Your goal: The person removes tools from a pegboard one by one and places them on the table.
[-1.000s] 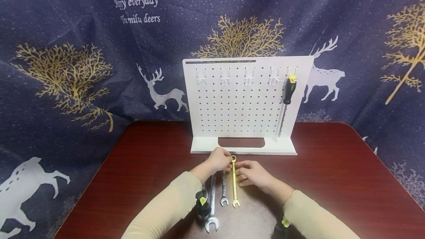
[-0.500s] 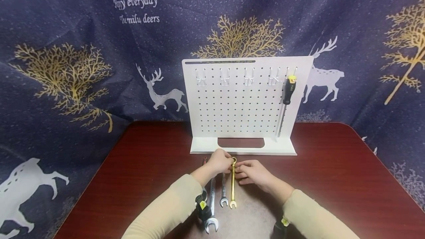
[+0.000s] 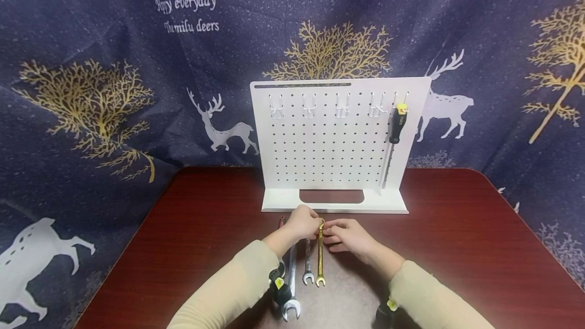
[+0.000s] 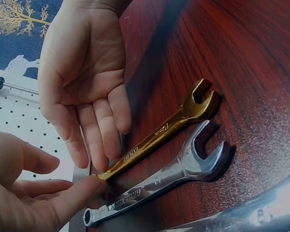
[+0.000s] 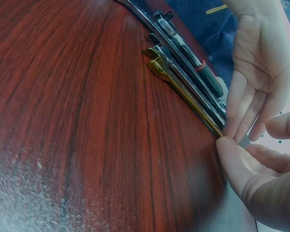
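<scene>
A gold combination wrench (image 3: 320, 260) lies on the table with its open end toward me. From the left, my left hand (image 3: 301, 223) touches its ring end, index fingertip right at the metal and thumb held apart in the left wrist view. My right hand (image 3: 351, 237) is on the other side, its fingers loosely extended and a fingertip at the same ring end in the right wrist view. Beside the gold wrench lies a smaller silver wrench (image 4: 169, 176), its ring end just under my left hand. Farther left is a larger silver wrench (image 3: 291, 288), partly covered by my left hand and wrist.
Behind the hands stands a white pegboard (image 3: 329, 151) with several clear hooks. A black and yellow screwdriver (image 3: 398, 125) hangs at its right. Left of the wrenches lies a tool with a dark, red-banded handle (image 5: 210, 79). Dark red tabletop (image 3: 196, 227) surrounds everything.
The gold wrench has shifted slightly left and toward me, nearer the small silver wrench, and its ring end has turned. The left hand has moved slightly with it; the right hand is nearly still.
</scene>
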Motion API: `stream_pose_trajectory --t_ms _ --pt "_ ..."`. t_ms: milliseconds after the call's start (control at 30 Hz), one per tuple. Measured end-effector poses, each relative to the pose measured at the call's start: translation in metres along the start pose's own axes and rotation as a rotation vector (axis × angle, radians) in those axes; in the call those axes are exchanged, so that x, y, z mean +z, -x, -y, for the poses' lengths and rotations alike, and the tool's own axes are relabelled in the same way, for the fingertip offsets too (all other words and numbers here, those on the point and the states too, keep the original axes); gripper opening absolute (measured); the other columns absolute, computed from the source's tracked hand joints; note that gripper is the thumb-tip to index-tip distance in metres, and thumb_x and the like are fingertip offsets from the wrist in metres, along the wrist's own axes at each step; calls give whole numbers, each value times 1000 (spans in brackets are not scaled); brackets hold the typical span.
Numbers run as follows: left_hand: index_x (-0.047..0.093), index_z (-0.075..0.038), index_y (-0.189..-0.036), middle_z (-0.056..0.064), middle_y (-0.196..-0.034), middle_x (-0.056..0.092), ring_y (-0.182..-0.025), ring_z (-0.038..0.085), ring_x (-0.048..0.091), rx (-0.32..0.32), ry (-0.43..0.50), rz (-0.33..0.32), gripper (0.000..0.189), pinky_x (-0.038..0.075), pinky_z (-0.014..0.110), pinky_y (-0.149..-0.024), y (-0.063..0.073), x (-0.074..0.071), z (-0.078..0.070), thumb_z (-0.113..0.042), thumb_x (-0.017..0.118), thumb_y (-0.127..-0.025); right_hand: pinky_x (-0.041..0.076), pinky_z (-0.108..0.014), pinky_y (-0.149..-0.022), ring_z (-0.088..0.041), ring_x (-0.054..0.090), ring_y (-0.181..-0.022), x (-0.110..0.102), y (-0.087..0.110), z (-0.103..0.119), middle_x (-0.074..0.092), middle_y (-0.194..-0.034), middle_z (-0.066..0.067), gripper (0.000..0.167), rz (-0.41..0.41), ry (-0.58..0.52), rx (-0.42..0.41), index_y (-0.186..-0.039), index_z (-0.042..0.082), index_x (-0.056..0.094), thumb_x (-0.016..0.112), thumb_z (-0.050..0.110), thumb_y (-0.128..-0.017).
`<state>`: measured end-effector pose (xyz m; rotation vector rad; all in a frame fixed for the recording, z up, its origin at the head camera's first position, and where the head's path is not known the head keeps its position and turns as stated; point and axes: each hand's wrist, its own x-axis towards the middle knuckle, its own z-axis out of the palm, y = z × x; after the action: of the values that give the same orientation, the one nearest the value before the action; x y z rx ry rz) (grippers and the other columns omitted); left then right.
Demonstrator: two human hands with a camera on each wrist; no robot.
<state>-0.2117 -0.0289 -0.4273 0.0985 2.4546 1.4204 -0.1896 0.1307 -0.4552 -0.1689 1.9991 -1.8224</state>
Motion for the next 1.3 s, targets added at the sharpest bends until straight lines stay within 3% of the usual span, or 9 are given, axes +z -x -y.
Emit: stream_pose_trajectory --t_ms 133,300,400,533,600,767,933,1200,1300 --pt "64 8 -109 15 -75 66 -58 16 62 44 -121 -2 28 57 26 -54 -2 -1 -2 -9 54 -89 59 -38 -78 -28 67 -98 -3 0 0 63 -115 -28 42 -23 15 -37 -124 -15 48 50 12 -93" --pt "63 1 -117 14 -109 67 -95 24 66 111 -242 -22 32 57 36 -77 -4 -3 -6 -17 54 -91 60 -38 -76 -32 68 -96 -9 0 1 61 -116 -31 40 -61 80 -116 -122 -15 50 51 13 -94" --pt "63 -1 -118 14 -114 66 -98 23 63 150 -235 -25 31 56 34 -78 -6 -4 -8 -18 54 -92 60 -39 -75 -37 67 -96 -15 1 1 60 -115 -34 38 -79 114 -164 -121 -15 51 51 12 -94" --pt "62 -2 -118 14 -107 67 -71 14 62 193 -189 -20 31 54 25 -58 -10 -4 -12 -18 54 -93 60 -39 -74 -42 65 -95 -25 3 2 58 -115 -36 37 -102 155 -210 -120 -16 52 51 11 -95" --pt "62 -2 -118 13 -103 68 -62 12 59 213 -179 -18 32 52 24 -54 -13 -4 -14 -19 54 -93 60 -40 -74 -42 65 -94 -30 4 3 59 -114 -36 36 -122 173 -224 -120 -16 52 52 11 -95" --pt "62 -5 -120 11 -110 67 -71 16 62 258 -194 -13 32 54 27 -65 -19 -4 -23 -22 53 -93 60 -37 -76 -38 65 -98 -42 8 6 60 -115 -33 36 -173 219 -224 -120 -13 55 52 13 -96" --pt "63 -8 -120 9 -122 63 -94 19 64 294 -224 -12 32 54 32 -84 -23 -2 -33 -25 53 -95 59 -33 -77 -34 65 -99 -55 12 6 60 -119 -30 37 -209 251 -215 -121 -10 56 52 16 -96" --pt "62 -11 -122 7 -124 63 -112 21 60 336 -215 -29 35 51 34 -93 -35 2 -50 -30 52 -95 59 -31 -76 -29 67 -97 -77 18 5 61 -118 -29 36 -258 281 -239 -121 -10 56 52 15 -97" --pt "62 -11 -123 7 -123 63 -110 21 61 351 -212 -27 36 53 31 -89 -40 5 -56 -32 52 -95 59 -28 -74 -25 67 -95 -84 19 5 62 -117 -29 35 -295 311 -248 -121 -10 56 52 14 -97"
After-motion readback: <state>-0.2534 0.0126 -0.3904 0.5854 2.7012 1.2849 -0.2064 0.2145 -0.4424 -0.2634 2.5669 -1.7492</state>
